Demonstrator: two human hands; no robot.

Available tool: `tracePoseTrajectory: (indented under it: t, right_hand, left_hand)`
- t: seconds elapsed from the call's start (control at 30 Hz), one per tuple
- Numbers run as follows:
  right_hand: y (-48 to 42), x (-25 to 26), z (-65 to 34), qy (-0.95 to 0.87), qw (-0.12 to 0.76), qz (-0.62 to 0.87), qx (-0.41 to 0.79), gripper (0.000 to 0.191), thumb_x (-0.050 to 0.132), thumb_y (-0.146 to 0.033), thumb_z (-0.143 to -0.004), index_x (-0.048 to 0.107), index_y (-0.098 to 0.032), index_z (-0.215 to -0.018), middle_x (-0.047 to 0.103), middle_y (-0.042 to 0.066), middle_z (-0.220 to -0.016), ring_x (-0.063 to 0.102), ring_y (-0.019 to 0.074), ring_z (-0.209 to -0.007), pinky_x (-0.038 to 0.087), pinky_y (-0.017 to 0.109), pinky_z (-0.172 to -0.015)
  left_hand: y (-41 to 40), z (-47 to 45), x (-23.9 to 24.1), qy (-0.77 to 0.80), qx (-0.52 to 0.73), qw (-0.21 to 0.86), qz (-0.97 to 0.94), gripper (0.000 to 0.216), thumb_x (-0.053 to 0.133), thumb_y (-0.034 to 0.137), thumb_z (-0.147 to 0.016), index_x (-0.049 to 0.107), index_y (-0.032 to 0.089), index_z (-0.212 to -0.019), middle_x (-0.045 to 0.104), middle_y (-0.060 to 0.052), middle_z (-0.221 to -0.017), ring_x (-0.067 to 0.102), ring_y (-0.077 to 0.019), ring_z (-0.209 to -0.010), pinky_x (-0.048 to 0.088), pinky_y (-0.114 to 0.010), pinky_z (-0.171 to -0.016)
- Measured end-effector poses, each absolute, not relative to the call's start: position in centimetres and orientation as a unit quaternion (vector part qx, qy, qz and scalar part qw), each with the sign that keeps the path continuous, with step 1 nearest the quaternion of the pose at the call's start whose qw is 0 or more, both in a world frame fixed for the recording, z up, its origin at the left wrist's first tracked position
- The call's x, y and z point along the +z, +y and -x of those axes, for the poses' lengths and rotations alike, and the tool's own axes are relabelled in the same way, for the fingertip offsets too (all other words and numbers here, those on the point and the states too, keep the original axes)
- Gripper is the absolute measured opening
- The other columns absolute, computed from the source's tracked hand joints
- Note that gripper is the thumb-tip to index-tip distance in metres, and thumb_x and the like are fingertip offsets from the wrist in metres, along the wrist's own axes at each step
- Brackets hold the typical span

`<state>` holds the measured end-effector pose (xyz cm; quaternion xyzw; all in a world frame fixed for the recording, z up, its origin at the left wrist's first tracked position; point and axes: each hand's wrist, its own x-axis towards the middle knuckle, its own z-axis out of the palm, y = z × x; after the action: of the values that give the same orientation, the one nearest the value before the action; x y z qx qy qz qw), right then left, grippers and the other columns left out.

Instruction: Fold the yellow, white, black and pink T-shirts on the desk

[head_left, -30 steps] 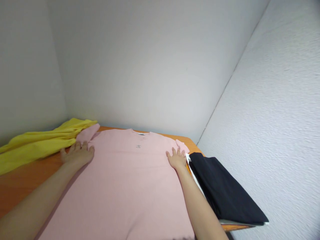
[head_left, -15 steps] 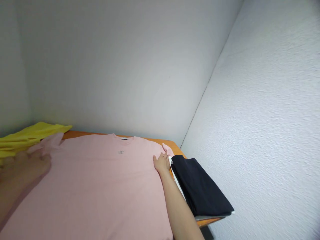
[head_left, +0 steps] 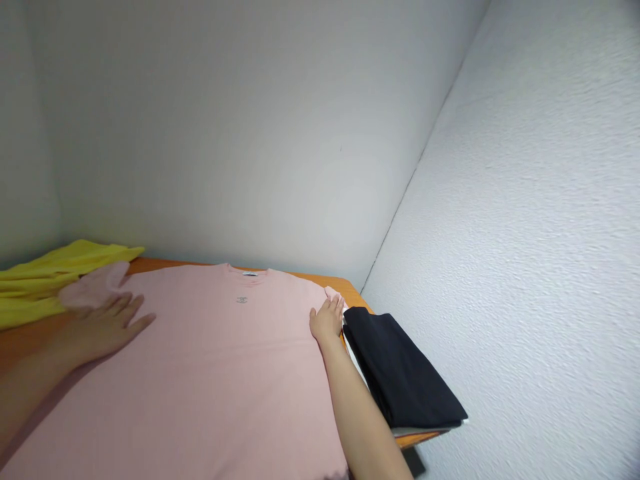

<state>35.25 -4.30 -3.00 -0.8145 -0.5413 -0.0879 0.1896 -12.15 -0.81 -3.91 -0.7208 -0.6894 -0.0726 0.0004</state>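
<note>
- A pink T-shirt [head_left: 210, 360] of soft, smooth knit is spread flat, front up, over most of an orange wooden table [head_left: 350, 291]; a small grey logo is printed below its round collar.
- The left hand [head_left: 103, 327] is laid flat on the shirt near the left sleeve, fingers spread and relaxed, with nothing gripped.
- The right hand [head_left: 327, 318] is pressed palm down on the shirt's right shoulder by the short sleeve, fingers extended; no fabric appears to be pinched, though the fingertips are small in view.
- A crumpled yellow garment [head_left: 45, 280] is piled just beside the left sleeve, at the table's far left.
- A folded black garment [head_left: 400, 373] is stacked on something white near the right hand.
- Plain grey-white walls, the right one [head_left: 525, 267] roughly textured, enclose the table.
</note>
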Motion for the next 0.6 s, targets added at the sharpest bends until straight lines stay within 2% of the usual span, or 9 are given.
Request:
tracePoseTrajectory:
  t: [0.07, 0.13, 0.23, 0.33, 0.5, 0.6]
  right_hand:
    - [-4.6, -2.4, -34.4, -0.580, 0.172, 0.788, -0.110, 0.067, 0.046, -0.037, -0.094, 0.031, -0.001, -0.149, 0.010, 0.018, -0.161, -0.003, 0.0328, -0.148, 0.001, 0.047, -0.119]
    - [-5.0, -2.0, -33.3, -0.641, 0.149, 0.745, -0.106, 0.066, 0.040, -0.043, -0.097, 0.029, -0.007, -0.152, 0.009, 0.014, -0.162, -0.006, 0.0294, -0.149, -0.004, 0.047, -0.119]
    - [-5.7, -2.1, -31.3, -0.707, 0.112, 0.697, -0.029, 0.073, 0.029, -0.060, -0.097, 0.028, -0.013, -0.153, 0.012, 0.010, -0.161, -0.001, 0.0293, -0.149, 0.001, 0.048, -0.119]
    - [-6.1, -2.4, -30.2, -0.714, 0.080, 0.695, 0.031, 0.080, 0.022, -0.070, -0.094, 0.024, -0.018, -0.155, 0.011, 0.008, -0.162, 0.004, 0.0302, -0.149, 0.005, 0.050, -0.118]
    - [-6.1, -2.2, -30.1, -0.708, 0.078, 0.700, 0.043, 0.081, 0.021, -0.071, -0.094, 0.023, -0.018, -0.155, 0.010, 0.008, -0.162, 0.005, 0.0297, -0.149, 0.005, 0.052, -0.118]
    - [-6.2, -1.9, -30.2, -0.706, 0.075, 0.703, 0.045, 0.078, 0.022, -0.069, -0.094, 0.023, -0.019, -0.155, 0.012, 0.008, -0.162, 0.006, 0.0284, -0.149, 0.006, 0.051, -0.118]
  left_hand:
    - [-0.8, 11.9, -4.1, -0.699, -0.038, 0.026, 0.713, 0.068, 0.022, 0.046, -0.096, 0.029, 0.005, -0.149, 0.024, -0.019, -0.158, 0.018, -0.0335, -0.147, 0.013, -0.059, -0.115]
    - [-0.9, 11.3, -4.2, -0.683, -0.059, 0.080, 0.724, 0.065, 0.024, 0.044, -0.096, 0.038, 0.004, -0.145, 0.026, -0.019, -0.157, 0.016, -0.0337, -0.148, 0.008, -0.057, -0.116]
    - [-1.0, 10.2, -4.6, -0.622, -0.099, 0.069, 0.773, 0.059, 0.026, 0.041, -0.097, 0.043, 0.010, -0.144, 0.027, -0.014, -0.158, 0.014, -0.0294, -0.149, 0.006, -0.052, -0.118]
    - [-0.8, 9.6, -5.5, -0.606, -0.093, 0.000, 0.790, 0.058, 0.025, 0.042, -0.098, 0.034, 0.016, -0.149, 0.024, -0.011, -0.160, 0.018, -0.0261, -0.148, 0.012, -0.051, -0.118]
    - [-0.2, 9.4, -5.7, -0.619, -0.083, 0.014, 0.781, 0.056, 0.021, 0.036, -0.100, 0.032, 0.015, -0.150, 0.024, -0.011, -0.159, 0.022, -0.0248, -0.147, 0.015, -0.049, -0.117]
    - [-1.7, 7.5, -3.3, -0.624, -0.060, 0.061, 0.777, 0.052, 0.030, 0.032, -0.098, 0.043, 0.013, -0.145, 0.035, -0.015, -0.154, 0.027, -0.0309, -0.145, 0.009, -0.055, -0.117]
